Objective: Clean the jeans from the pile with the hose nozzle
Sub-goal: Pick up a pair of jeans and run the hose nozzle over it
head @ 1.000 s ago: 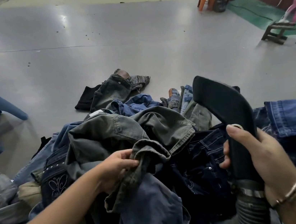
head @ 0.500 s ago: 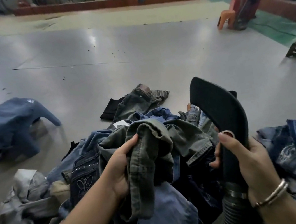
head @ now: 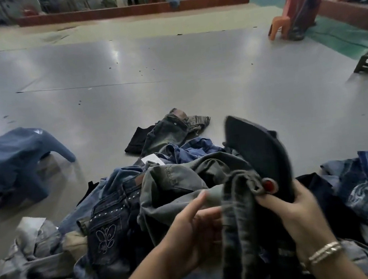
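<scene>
Grey shiny floor (head: 171, 82) all round your denim pile (head: 109, 219); now both your left hand (head: 191, 239) and right hand (head: 298, 213) grip the olive-grey jeans (head: 239, 214), right also clutching the black plastic hose nozzle (head: 259, 152).

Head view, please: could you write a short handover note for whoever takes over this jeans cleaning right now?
Left hand: grips the grey-green jeans at the folded strip, thumb raised.
Right hand: holds the black hose nozzle, fingers also catching the jeans' edge at the red button.
Pile: heaped in front on the floor; one blue pair lies apart at left, another dark pair just beyond the pile.
Done: grey-green pair picked up and brought to the nozzle.
Left: run the nozzle over it, set it aside, then work through the pile.
</scene>
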